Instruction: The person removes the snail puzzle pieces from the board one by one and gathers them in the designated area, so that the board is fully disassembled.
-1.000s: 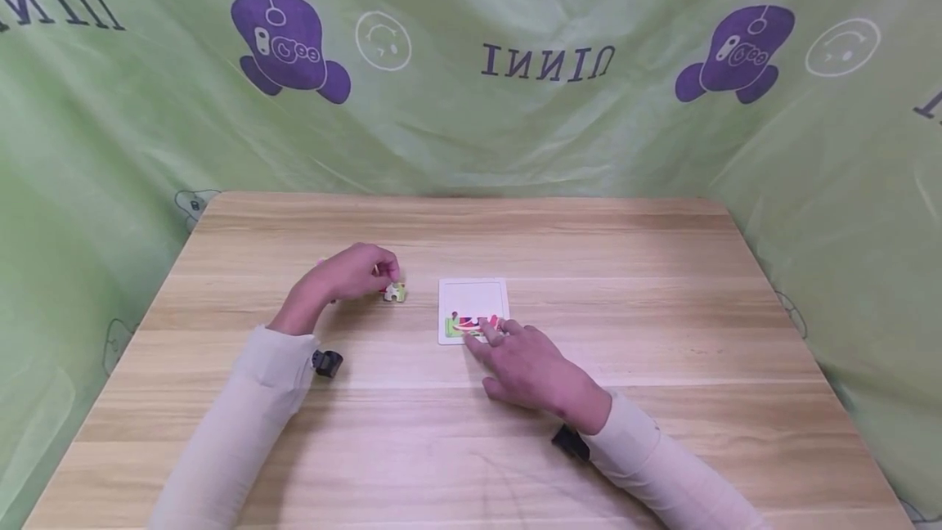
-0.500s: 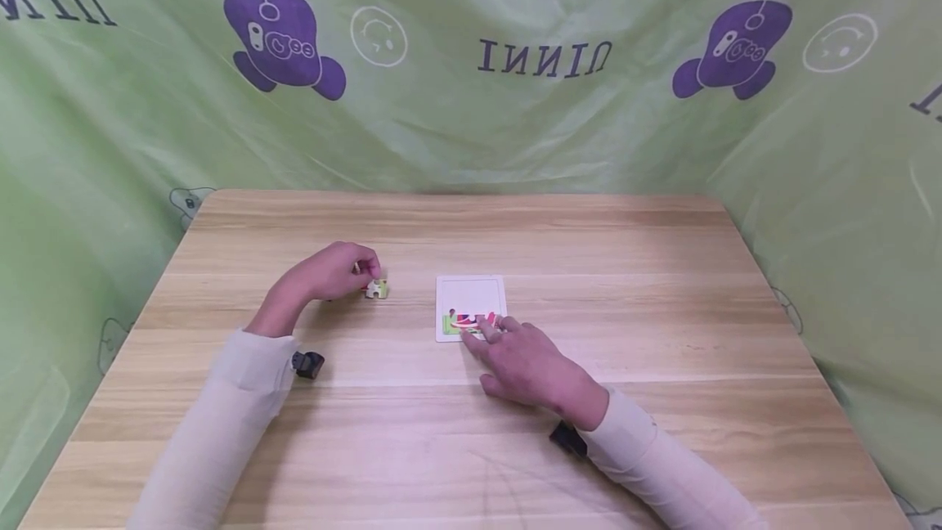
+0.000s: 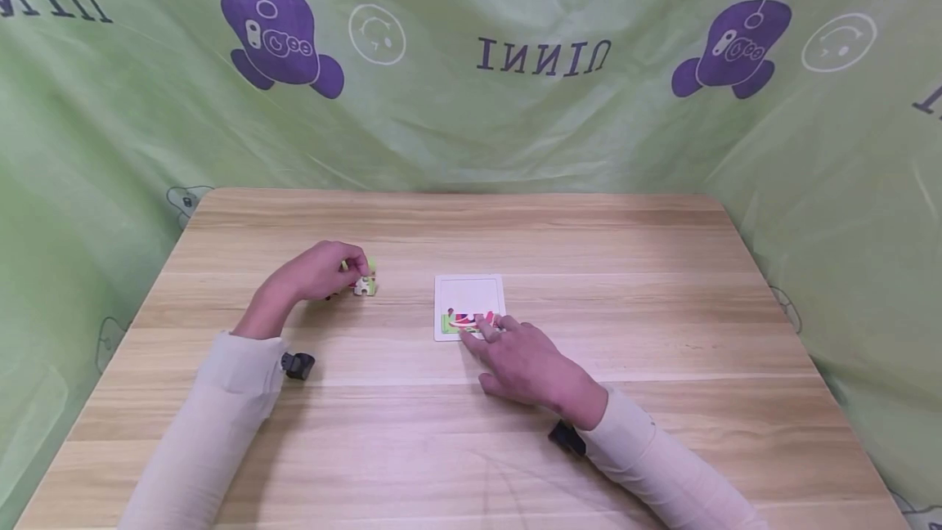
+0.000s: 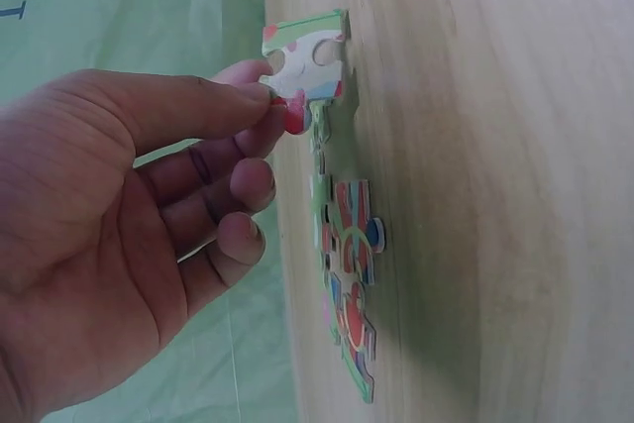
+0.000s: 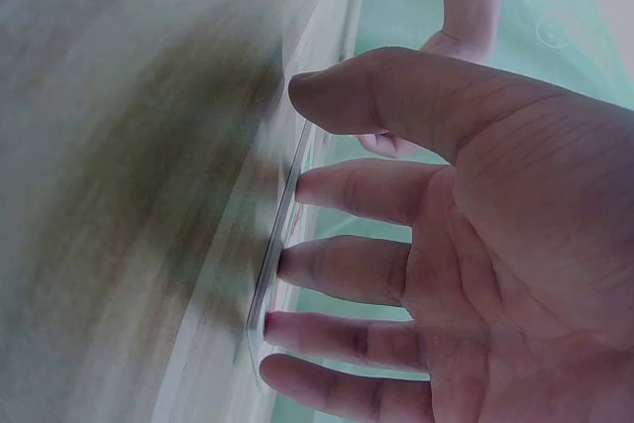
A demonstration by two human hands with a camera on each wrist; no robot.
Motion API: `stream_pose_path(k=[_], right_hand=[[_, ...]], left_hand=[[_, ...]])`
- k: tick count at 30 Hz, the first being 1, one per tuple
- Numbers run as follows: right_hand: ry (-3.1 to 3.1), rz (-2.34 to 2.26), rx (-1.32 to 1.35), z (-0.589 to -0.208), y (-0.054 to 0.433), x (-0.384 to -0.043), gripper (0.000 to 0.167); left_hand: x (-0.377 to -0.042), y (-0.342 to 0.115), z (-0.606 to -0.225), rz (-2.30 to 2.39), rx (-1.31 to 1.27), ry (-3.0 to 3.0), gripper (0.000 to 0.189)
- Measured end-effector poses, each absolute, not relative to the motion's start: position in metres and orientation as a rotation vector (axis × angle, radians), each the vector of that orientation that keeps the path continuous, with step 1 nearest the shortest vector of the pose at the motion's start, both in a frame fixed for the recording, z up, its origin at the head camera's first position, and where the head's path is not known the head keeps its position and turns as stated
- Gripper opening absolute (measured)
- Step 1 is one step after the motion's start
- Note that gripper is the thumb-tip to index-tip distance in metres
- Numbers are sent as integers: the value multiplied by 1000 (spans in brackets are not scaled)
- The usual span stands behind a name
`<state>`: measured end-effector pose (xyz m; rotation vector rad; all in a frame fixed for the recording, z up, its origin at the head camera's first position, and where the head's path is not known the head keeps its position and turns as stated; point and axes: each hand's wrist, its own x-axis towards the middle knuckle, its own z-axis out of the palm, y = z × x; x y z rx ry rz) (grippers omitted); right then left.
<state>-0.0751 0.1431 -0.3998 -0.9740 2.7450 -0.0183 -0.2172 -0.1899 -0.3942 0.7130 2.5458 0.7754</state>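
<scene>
My left hand [image 3: 312, 272] pinches a jigsaw piece [image 4: 312, 61] between thumb and forefinger, its other fingers loosely bent. White with a green edge and a red knob, the piece is held just over the tabletop. Below it in the left wrist view lie several more jigsaw pieces [image 4: 354, 235], mostly covered by the hand in the head view. My right hand [image 3: 530, 362] rests on the near right part of a white square puzzle board [image 3: 471, 293], fingers extended. A row of colourful fitted pieces [image 3: 449, 323] fills the board's near side, partly under those fingers.
The wooden table [image 3: 633, 268] stretches to both sides of the board. A green printed curtain [image 3: 456, 129] hangs behind and beside it. Each wrist wears a small black camera [image 3: 298, 366].
The left hand has moved left, away from the board, with the jigsaw piece; a green piece now shows beside its fingertips. The right hand stays on the board. The head view has shifted slightly.
</scene>
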Motion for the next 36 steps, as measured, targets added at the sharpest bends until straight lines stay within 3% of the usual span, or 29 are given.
stream_pose_path(k=[36], right_hand=[[2757,-9,-1013,-401,147,-78,56]], left_hand=[[-216,-192,-408,693,701,2631,10]])
